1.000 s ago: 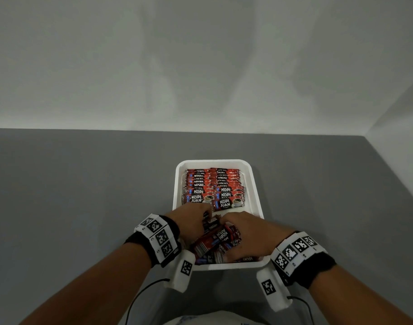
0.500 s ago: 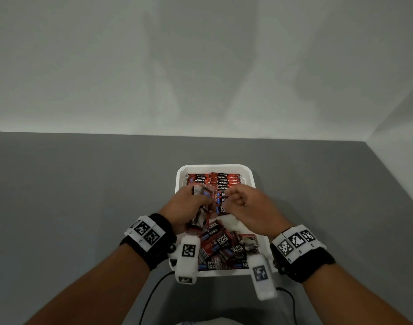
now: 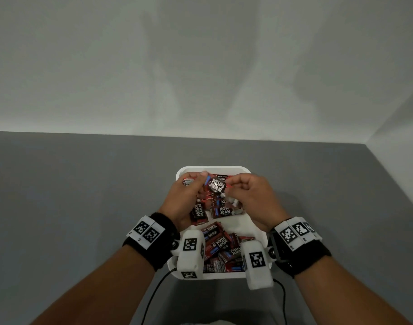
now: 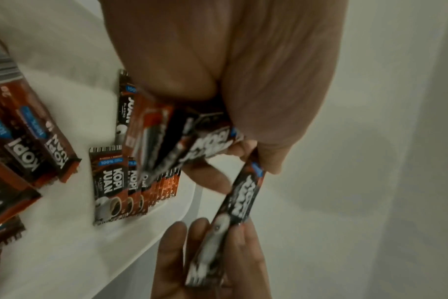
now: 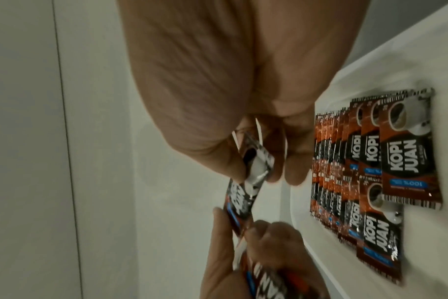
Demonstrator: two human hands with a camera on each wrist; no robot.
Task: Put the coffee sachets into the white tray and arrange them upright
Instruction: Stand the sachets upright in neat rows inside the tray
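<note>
The white tray [image 3: 212, 168] sits on the grey table with red-and-black coffee sachets in it. Both hands hover over its far half. My left hand [image 3: 202, 181] grips a small bundle of sachets [image 4: 166, 137] and pinches the top end of one single sachet [image 3: 216, 186]. My right hand [image 3: 229, 191] pinches that sachet's other end [image 5: 77, 168], so it spans between the hands. Rows of sachets [image 5: 371, 161] stand upright at the tray's far end, partly hidden by the hands. Loose sachets [image 3: 222, 249] lie in a heap at the near end.
Grey table [image 3: 83, 195] lies bare to the left and right of the tray. A pale wall [image 3: 200, 66] rises behind it and another closes in at the right [image 3: 400, 127]. Cables [image 3: 154, 299] trail from the wrist cameras near the table's front.
Both hands rose from the loose heap at the tray's near end and moved to its far half, carrying sachets. They now hold one sachet stretched between them.
</note>
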